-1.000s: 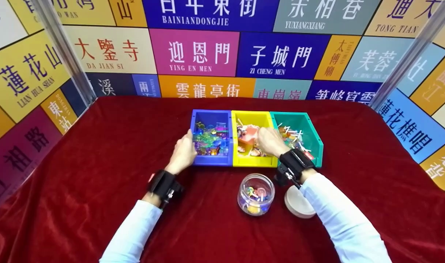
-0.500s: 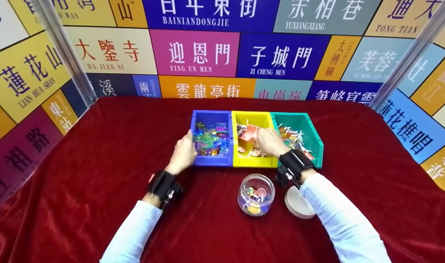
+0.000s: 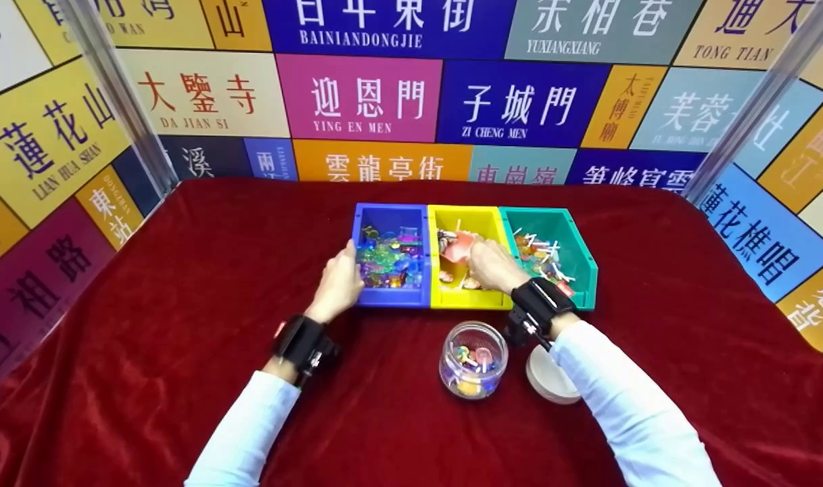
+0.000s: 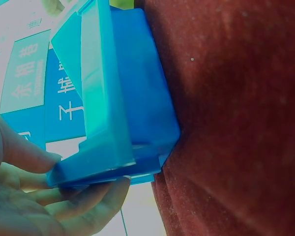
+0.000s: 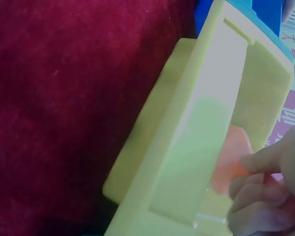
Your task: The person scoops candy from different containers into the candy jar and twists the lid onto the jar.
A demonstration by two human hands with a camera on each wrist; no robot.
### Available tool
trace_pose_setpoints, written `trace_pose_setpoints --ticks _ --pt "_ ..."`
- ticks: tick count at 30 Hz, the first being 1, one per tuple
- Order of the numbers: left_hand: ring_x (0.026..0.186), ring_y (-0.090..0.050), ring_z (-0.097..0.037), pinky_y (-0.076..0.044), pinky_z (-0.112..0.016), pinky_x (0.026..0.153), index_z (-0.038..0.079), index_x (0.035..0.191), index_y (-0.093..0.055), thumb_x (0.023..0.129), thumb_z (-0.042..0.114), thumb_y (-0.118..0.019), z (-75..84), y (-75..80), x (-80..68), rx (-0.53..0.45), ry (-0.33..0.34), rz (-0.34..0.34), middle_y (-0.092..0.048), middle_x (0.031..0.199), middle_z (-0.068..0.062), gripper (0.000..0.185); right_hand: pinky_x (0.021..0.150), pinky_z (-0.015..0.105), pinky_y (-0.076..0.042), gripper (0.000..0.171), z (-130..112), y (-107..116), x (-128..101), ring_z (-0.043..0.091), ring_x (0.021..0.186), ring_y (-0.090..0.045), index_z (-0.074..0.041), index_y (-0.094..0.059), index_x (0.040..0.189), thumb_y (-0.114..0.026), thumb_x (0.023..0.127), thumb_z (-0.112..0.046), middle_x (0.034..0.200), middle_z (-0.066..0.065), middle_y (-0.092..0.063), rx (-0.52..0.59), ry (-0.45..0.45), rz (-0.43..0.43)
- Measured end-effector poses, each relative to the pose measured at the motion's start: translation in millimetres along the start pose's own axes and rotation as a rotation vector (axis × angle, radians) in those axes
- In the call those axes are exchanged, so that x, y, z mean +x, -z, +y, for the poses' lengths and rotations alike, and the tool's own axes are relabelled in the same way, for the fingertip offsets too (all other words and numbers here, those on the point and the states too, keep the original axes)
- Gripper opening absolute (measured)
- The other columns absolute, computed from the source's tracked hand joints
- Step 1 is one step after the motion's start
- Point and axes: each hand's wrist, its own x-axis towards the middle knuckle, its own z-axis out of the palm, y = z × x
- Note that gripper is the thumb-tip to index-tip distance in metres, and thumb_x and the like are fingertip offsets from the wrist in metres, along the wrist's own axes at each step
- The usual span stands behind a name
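Backdrop (image 3: 360, 98) in head view: covered in coloured street-name panels, rising behind a desk (image 3: 249, 237) draped in red velvet.
Row of bins: side by side, left to right blue bin (image 3: 392, 299), yellow bin (image 3: 468, 300), green bin (image 3: 589, 270).
Hands: left hand (image 3: 338, 284) at the blue bin's left wall, right hand (image 3: 498, 265) over the yellow bin.
Orange scoop (image 3: 457, 249): down inside the yellow bin, among small stick-ended pieces.
Jar (image 3: 447, 372): uncovered, part-filled, near side, with lid (image 3: 550, 375) to the right; could tip if caught by the right forearm.
Left wrist view: fingers (image 4: 113, 194) and thumb closed round the blue bin's edge; might let the row slide if loosened.
Right wrist view: fingers (image 5: 260, 214) curled, pinching the scoop, handle hidden; could spill pieces if tilted or bumped against a wall.
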Motion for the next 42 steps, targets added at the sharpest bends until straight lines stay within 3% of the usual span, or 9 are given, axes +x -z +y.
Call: trace_pose_setpoints --ticks 4,9,13,18,22,29,36,38,42 --pt "0.099 -0.053 -0.04 -0.044 -0.045 0.087 -0.017 0.128 -0.032 0.077 -0.01 -0.046 0.8 0.9 0.8 -0.006 -0.003 -0.001 -0.052 0.114 -0.03 0.053 0.052 0.043 -0.046 0.008 0 -1 0 0.035 0.06 -0.054 0.007 -0.055 0.075 -0.058 0.068 0.004 0.066 0.017 -0.054 -0.007 0.014 0.034" --pt "0.105 -0.051 -0.039 -0.041 -0.043 0.091 -0.015 0.131 -0.029 0.08 -0.009 -0.045 1.3 0.2 0.2 -0.015 0.044 -0.037 -0.048 0.121 -0.029 0.053 0.053 0.043 -0.047 0.031 3 -3 -5 0.035 0.061 -0.054 0.016 -0.051 0.096 -0.06 0.071 0.001 0.068 0.02 -0.054 -0.033 0.094 0.083" --pt "0.107 -0.05 -0.039 -0.041 -0.042 0.092 -0.014 0.131 -0.029 0.081 -0.009 -0.045 1.6 -0.6 1.5 -0.021 0.059 -0.041 -0.046 0.123 -0.029 0.053 0.054 0.042 -0.047 0.027 3 -1 -7 0.035 0.061 -0.053 0.015 -0.05 0.093 -0.06 0.074 -0.001 0.07 0.019 -0.052 0.004 0.037 0.067" --pt "0.105 -0.051 -0.039 -0.042 -0.043 0.091 -0.015 0.13 -0.03 0.081 -0.008 -0.044 0.6 -0.2 2.2 -0.014 0.036 -0.023 -0.048 0.121 -0.03 0.051 0.049 0.035 -0.044 0.017 1 5 -3 0.03 0.057 -0.05 0.012 -0.05 0.09 -0.049 0.083 -0.004 0.067 0.015 -0.047 0.086 -0.099 0.003" --pt "0.104 -0.051 -0.04 -0.042 -0.043 0.09 -0.016 0.129 -0.031 0.08 -0.008 -0.045 -0.2 0.4 1.8 -0.012 0.021 -0.013 -0.049 0.119 -0.029 0.051 0.047 0.029 -0.04 0.016 -1 8 1 0.025 0.055 -0.047 0.009 -0.054 0.087 -0.047 0.084 -0.004 0.067 0.014 -0.049 0.137 -0.159 -0.074" --pt "0.105 -0.051 -0.04 -0.041 -0.044 0.091 -0.016 0.129 -0.031 0.082 -0.007 -0.044 -0.3 0.1 1.2 -0.014 0.014 -0.016 -0.049 0.12 -0.03 0.05 0.055 0.037 -0.047 0.014 -5 13 3 0.026 0.059 -0.05 0.003 -0.056 0.069 -0.05 0.08 -0.005 0.069 0.016 -0.054 0.051 -0.196 -0.17" --pt "0.104 -0.051 -0.04 -0.041 -0.044 0.09 -0.017 0.128 -0.032 0.081 -0.008 -0.045 -0.3 2.1 1.9 -0.013 0.004 0.0 -0.049 0.119 -0.03 0.05 0.053 0.031 -0.042 0.015 -4 23 11 0.024 0.063 -0.048 0.0 -0.056 0.072 -0.051 0.082 -0.01 0.076 0.015 -0.055 0.027 -0.265 -0.352" --pt "0.104 -0.051 -0.04 -0.041 -0.044 0.09 -0.016 0.128 -0.032 0.081 -0.008 -0.045 -0.3 2.2 2.0 -0.009 0.008 0.001 -0.049 0.119 -0.03 0.05 0.054 0.029 -0.043 0.018 11 8 18 0.024 0.065 -0.05 0.0 -0.059 0.076 -0.05 0.084 -0.013 0.08 0.015 -0.057 0.034 -0.263 -0.359" --pt "0.105 -0.051 -0.04 -0.041 -0.043 0.091 -0.016 0.129 -0.031 0.081 -0.007 -0.044 -0.2 0.7 1.7 -0.007 0.017 -0.013 -0.049 0.119 -0.029 0.05 0.055 0.031 -0.046 0.015 72 -60 44 0.025 0.064 -0.052 -0.003 -0.059 0.077 -0.05 0.082 -0.015 0.08 0.015 -0.058 -0.03 -0.136 -0.302"
